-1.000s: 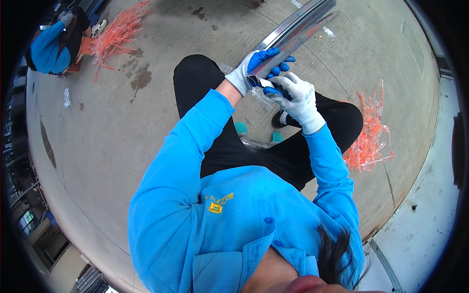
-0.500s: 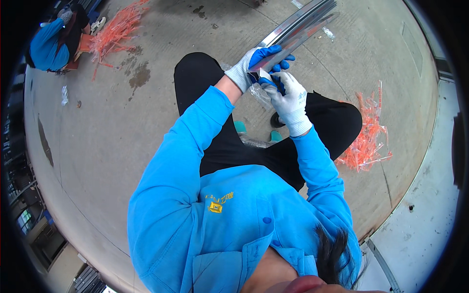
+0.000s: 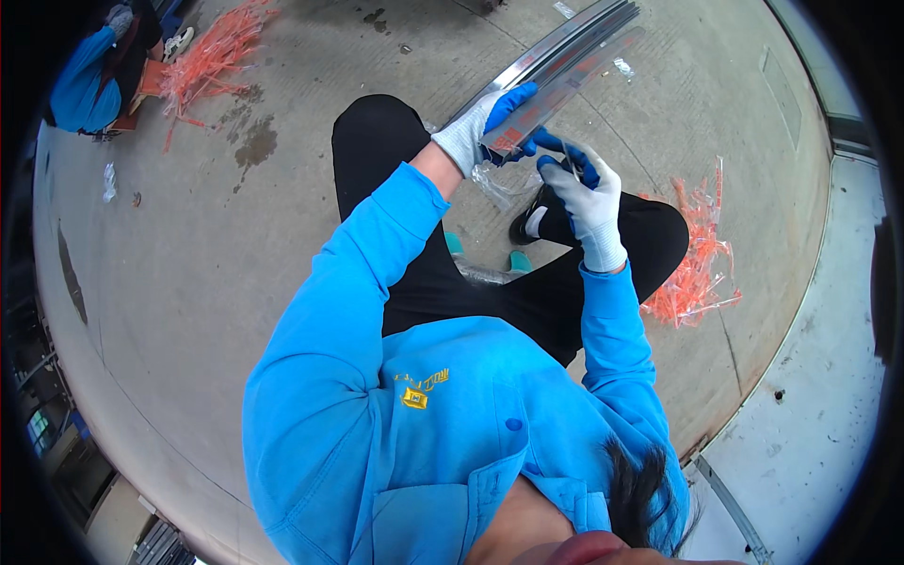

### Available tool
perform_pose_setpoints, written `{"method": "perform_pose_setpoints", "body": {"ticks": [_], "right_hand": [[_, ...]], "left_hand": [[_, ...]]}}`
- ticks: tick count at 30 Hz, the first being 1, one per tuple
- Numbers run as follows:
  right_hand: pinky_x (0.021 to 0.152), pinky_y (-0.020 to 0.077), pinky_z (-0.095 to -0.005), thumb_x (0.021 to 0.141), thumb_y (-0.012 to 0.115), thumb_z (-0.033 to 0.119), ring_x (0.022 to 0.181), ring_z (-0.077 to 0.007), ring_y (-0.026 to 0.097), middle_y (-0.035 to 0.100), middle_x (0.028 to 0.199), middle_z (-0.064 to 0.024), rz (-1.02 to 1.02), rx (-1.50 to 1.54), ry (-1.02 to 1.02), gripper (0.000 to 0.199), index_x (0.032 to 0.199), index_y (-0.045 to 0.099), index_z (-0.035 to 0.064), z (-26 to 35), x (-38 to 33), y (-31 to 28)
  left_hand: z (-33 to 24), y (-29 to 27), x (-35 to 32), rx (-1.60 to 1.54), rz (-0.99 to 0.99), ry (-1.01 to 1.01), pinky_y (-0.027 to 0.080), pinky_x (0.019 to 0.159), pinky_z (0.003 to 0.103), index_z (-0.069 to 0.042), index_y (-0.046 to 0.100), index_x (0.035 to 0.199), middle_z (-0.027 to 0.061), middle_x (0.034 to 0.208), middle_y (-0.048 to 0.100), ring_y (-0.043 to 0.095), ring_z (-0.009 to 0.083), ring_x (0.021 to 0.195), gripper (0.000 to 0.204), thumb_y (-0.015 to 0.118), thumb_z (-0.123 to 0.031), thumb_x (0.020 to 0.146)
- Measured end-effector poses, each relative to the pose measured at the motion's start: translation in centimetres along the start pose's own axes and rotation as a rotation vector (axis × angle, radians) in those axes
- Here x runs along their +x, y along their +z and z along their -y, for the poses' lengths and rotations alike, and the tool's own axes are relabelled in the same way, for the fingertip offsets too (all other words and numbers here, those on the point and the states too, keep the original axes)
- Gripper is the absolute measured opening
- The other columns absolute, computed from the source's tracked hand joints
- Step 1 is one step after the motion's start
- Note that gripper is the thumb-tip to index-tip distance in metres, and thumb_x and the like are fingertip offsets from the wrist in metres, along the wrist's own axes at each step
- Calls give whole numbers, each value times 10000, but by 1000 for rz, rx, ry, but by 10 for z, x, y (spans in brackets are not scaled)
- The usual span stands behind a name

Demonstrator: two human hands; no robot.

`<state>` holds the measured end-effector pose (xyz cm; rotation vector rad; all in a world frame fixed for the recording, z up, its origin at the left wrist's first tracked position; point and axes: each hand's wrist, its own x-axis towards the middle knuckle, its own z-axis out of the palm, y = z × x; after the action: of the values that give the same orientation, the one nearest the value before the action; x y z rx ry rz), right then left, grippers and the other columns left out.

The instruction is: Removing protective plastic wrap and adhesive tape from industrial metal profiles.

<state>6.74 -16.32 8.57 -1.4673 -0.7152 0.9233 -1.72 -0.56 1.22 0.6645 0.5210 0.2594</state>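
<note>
The left hand point(image 3: 478, 129) is clamping its fingers around the near end of the metal strips point(image 3: 565, 89), which are extending up and rightward above the floor point(image 3: 282, 254). The right hand point(image 3: 593, 196) is curling near that end; whether its fingertips are pinching something thin or standing apart, I cannot tell. Orange scraps point(image 3: 695, 273) are lying beyond the right knee point(image 3: 659, 235).

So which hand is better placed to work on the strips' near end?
Probably the right hand: it's close to that end, whereas the left hand is occupied holding the long strips.
</note>
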Motion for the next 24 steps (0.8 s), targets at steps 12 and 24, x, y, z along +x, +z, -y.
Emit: {"method": "perform_pose_setpoints", "body": {"ticks": [12, 24], "right_hand": [[624, 468, -246, 693, 693, 33, 641, -159, 551, 587, 858, -45, 269, -796, -599, 284, 966, 621, 1, -17, 31, -1], [590, 465, -292, 672, 666, 52, 643, -205, 562, 594, 800, -83, -92, 223, 370, 256, 910, 602, -15, -23, 20, -9]], "left_hand": [[23, -4, 21, -174, 4, -81, 409, 377, 248, -14, 545, 1054, 131, 783, 625, 546, 147, 496, 402, 581, -366, 862], [13, 10, 7, -105, 57, -24, 564, 553, 295, -5, 539, 1157, 147, 940, 642, 638, 201, 661, 395, 601, -274, 874]]}}
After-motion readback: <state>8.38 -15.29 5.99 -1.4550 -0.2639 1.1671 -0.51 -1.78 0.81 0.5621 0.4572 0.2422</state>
